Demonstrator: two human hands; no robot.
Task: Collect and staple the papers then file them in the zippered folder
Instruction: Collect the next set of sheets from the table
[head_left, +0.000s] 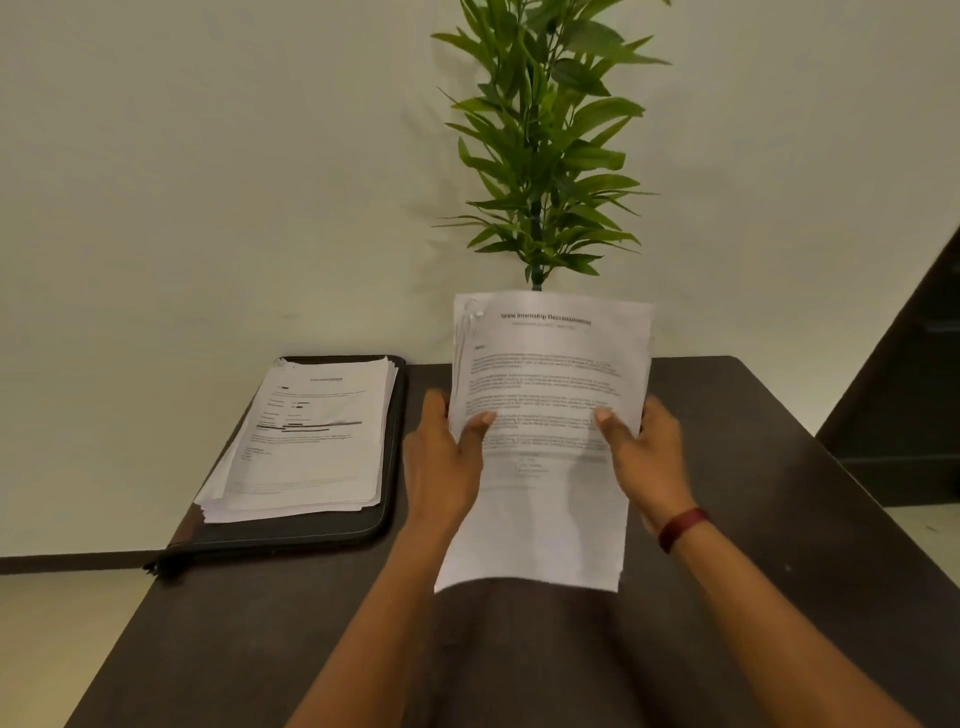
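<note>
A set of printed papers (545, 374) is held upright above the dark table, text facing me, with what looks like a staple at its top left corner. My left hand (447, 457) grips its left edge, thumb on the front. My right hand (644, 452) grips its right edge the same way. To the left, a black zippered folder (384, 499) lies flat on the table. A stack of several printed sheets (311, 441) rests on top of it. No stapler is in view.
A green leafy plant (545, 145) stands against the pale wall behind the held papers. The dark table (779, 493) ends at its left and right edges near the folder and near a dark sloped structure (909, 389).
</note>
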